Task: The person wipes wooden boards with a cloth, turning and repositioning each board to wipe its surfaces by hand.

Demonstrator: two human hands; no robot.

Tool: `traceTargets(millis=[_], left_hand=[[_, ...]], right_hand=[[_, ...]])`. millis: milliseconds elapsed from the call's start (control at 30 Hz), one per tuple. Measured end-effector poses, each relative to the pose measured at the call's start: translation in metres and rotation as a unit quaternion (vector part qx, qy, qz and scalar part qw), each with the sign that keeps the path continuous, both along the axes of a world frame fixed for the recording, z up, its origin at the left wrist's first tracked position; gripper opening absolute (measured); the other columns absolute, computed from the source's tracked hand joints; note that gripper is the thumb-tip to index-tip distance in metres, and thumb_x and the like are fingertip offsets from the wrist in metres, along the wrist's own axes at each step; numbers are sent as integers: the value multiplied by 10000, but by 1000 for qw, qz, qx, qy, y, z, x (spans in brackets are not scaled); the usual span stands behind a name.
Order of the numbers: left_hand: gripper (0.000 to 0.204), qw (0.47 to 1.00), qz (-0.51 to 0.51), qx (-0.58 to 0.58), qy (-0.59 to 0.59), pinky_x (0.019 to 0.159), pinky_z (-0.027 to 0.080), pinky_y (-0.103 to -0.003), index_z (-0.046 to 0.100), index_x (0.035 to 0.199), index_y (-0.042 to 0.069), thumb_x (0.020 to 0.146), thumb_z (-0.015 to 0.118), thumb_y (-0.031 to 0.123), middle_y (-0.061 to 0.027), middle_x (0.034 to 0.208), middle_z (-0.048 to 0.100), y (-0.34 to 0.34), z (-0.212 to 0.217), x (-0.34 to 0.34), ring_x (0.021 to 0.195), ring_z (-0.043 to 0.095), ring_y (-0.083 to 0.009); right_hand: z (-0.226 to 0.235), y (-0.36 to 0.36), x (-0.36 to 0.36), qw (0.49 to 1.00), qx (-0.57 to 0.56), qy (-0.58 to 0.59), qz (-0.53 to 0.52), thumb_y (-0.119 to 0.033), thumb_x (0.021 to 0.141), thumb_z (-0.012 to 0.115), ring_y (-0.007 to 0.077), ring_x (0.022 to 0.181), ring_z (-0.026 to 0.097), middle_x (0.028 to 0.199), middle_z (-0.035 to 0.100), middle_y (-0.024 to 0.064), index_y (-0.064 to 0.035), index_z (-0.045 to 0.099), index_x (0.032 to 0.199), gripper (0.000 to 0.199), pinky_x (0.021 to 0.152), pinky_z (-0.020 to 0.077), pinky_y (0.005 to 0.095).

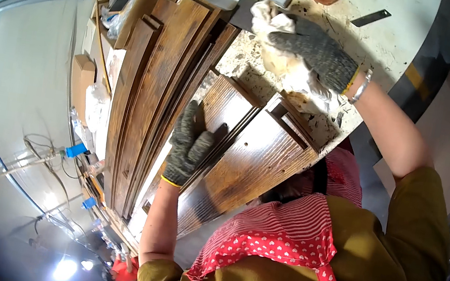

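A crumpled white cloth (273, 60) is gripped by the curled, grey-gloved right hand (320, 53); glossy brown wooden boards (223, 98) are touched — seemingly steadied — by the spread, grey-gloved left hand (184, 150).

L arm (160, 221) extended fwd, L fingers (186, 122) gloved, apart, R elbow (414, 152) bent, R fingers (297, 42) gloved, curled

No readable text, labels, brands, numbers or signs, distant parts perhaps too small and blurred to tell
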State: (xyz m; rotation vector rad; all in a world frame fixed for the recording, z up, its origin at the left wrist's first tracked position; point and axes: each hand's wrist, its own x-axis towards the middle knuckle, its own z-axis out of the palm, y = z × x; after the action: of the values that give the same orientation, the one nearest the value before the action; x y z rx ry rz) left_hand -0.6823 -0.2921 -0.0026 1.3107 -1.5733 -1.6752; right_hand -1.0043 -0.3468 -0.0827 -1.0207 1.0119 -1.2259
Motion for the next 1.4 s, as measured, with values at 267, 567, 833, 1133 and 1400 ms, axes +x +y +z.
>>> traceTargets(millis=[267,567,833,1133,1400], left_hand=[[494,806,88,-229,-539,996,401,-425,481,1338,35,942,559,320,-229,1270,542,75,-1,218,1158,526,-374],[583,744,97,-160,-641,1021,287,-534,478,1327,69,915,433,479,-203,1135,563,101,-8,245,1095,482,-378],[526,735,50,-277,-617,1064,232,-612,485,1333,94,918,475,417,-172,1316,502,113,-26,261,1210,460,-336],[494,618,-45,-284,-731,1035,326,-561,453,1332,152,914,541,400,-171,1399,420,249,-41,616,1285,380,-420],[844,687,17,-88,-721,1063,209,-685,415,1348,281,626,853,300,-120,1514,247,226,-17,554,1398,182,-444]], right_hand=[[23,37,-88,946,-192,261,-8,-72,888,610,208,1260,492,1395,475,141,0,308,1443,636,1055,420,319],[111,27,168,698,-443,504,251,-74,881,587,298,1236,494,1289,532,130,-75,543,1248,370,1044,412,381],[41,94,358,625,-519,482,328,-250,872,551,328,1049,593,1140,610,180,-56,590,1154,345,925,469,410],[96,80,320,757,-279,558,195,-95,794,683,305,985,601,1060,620,146,-86,613,1148,361,872,476,369],[59,156,585,645,-507,421,387,-184,785,688,327,998,599,1023,619,142,-75,609,1084,328,852,490,440]])
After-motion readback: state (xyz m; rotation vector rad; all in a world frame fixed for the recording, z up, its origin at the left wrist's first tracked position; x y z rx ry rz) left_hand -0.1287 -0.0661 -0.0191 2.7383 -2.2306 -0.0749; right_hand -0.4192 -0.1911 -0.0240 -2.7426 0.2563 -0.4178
